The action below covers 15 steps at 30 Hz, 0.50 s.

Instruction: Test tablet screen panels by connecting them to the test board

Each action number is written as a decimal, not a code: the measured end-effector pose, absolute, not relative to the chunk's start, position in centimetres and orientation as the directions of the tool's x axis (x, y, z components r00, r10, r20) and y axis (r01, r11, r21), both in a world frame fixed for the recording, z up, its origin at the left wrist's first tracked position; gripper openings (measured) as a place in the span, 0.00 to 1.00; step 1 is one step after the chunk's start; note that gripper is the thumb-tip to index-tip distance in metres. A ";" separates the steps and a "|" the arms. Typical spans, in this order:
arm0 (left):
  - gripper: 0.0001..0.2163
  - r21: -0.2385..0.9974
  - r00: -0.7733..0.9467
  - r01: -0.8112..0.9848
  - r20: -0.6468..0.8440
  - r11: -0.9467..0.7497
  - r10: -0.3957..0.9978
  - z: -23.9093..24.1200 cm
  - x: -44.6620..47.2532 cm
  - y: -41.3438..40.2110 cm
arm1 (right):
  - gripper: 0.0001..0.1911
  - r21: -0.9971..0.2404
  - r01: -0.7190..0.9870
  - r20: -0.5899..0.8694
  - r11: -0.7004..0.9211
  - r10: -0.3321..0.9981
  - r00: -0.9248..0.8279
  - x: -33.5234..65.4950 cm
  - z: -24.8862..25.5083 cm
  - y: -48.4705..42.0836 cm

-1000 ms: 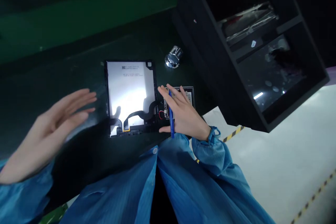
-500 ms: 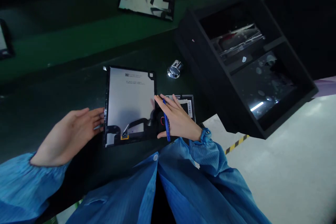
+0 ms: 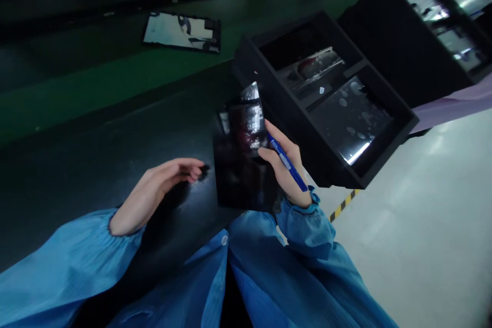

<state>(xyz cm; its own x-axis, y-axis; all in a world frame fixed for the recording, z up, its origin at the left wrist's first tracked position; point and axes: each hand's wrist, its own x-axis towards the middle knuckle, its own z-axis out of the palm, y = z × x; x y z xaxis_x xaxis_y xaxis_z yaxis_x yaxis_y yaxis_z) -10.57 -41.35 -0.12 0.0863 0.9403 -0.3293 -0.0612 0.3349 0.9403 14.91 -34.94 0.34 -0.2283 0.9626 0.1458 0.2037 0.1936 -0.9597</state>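
Over the near middle of the dark green-black bench [image 3: 115, 154], I see the right hand [image 3: 283, 173] grasping a glossy black rectangular panel [image 3: 246, 179] at its right side, thumb on the face; most fingers are hidden from me. A slim blue pen [image 3: 287, 162] sits in that same hand. Reflections and blur muddle the panel's far end: I cannot tell whether it is 1 piece or 2. The left hand [image 3: 154, 189] is free, loosely curled, just left of the panel. Far, left of centre, lies a pale-backed, black-framed rectangular screen [image 3: 165, 28]. At right, a matte black box [image 3: 315, 148] has 2 compartments, their contents obscured by glare; beyond, lavender cloth [image 3: 446, 105] is cut off.
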 end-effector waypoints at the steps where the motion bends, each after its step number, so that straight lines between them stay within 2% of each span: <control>1: 0.15 0.937 -0.003 -0.138 -0.325 0.321 0.946 -1.3 -10.9 -41.4 | 0.28 -0.967 0.187 0.136 0.174 0.970 -0.200 14.7 -0.2 -35.0; 3: 0.17 0.918 -0.138 -0.281 -0.327 0.280 0.935 -3.3 -11.3 -41.4 | 0.28 -0.980 0.148 0.105 0.131 0.979 -0.176 13.7 -1.2 -35.5; 4: 0.20 0.916 -0.172 -0.288 -0.336 0.279 0.926 -4.2 -11.6 -41.5 | 0.29 -0.985 0.132 0.086 0.111 0.980 -0.181 12.9 -1.5 -35.9; 7: 0.27 0.930 -0.203 -0.076 -0.368 0.361 0.907 -5.7 -12.4 -41.9 | 0.30 -0.992 0.100 0.056 0.081 0.972 -0.229 10.1 -2.4 -37.3; 9: 0.26 0.920 -0.244 0.055 -0.364 0.387 0.899 -6.1 -13.1 -42.2 | 0.29 -0.991 0.089 0.076 0.104 0.958 -0.275 9.0 -3.0 -37.8; 11: 0.25 0.916 -0.284 0.074 -0.360 0.395 0.889 -6.3 -13.6 -42.4 | 0.29 -0.986 0.096 0.100 0.139 0.938 -0.331 9.4 -3.7 -37.6; 13: 0.26 0.908 -0.309 0.096 -0.363 0.409 0.879 -6.7 -14.1 -42.5 | 0.27 -0.960 0.193 0.133 0.203 0.936 -0.326 11.0 -4.5 -36.8; 15: 0.27 0.904 -0.364 0.132 -0.337 0.406 0.868 -7.4 -14.8 -42.6 | 0.20 -0.860 0.405 0.239 0.310 0.946 -0.218 13.3 -5.5 -35.6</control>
<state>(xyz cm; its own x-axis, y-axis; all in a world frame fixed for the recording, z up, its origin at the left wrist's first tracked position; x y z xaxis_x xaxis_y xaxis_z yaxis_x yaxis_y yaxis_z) -14.80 -42.65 -7.42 -0.3636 0.8684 -0.3372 0.1320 0.4063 0.9041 13.35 -35.61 -5.53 -0.2178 0.9463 0.2387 0.4049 0.3102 -0.8601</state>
